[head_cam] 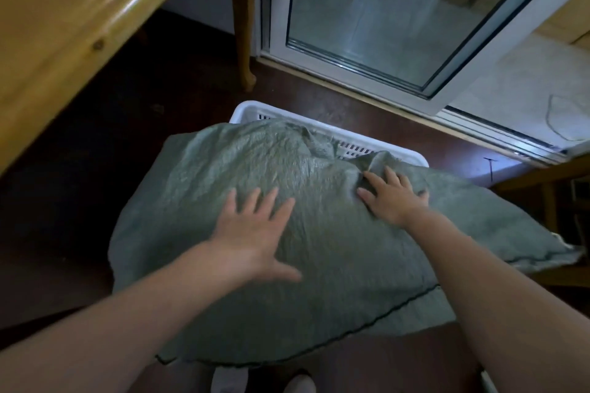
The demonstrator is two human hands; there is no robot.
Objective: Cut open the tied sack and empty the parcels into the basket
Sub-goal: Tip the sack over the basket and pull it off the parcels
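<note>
Both hands, left hand [252, 233] and right hand [394, 198], lie spread flat on the green woven sack [319, 265], gripping nothing. Draped over the white basket [245, 110], the sack could slide off its rim, spilling parcels onto the floor.

A grey-green woven sack [319, 233], bulging and creased with a dark stitched seam along its near edge, lies draped over the white slotted basket [367, 143] on the dark floor, hiding most of it.
</note>
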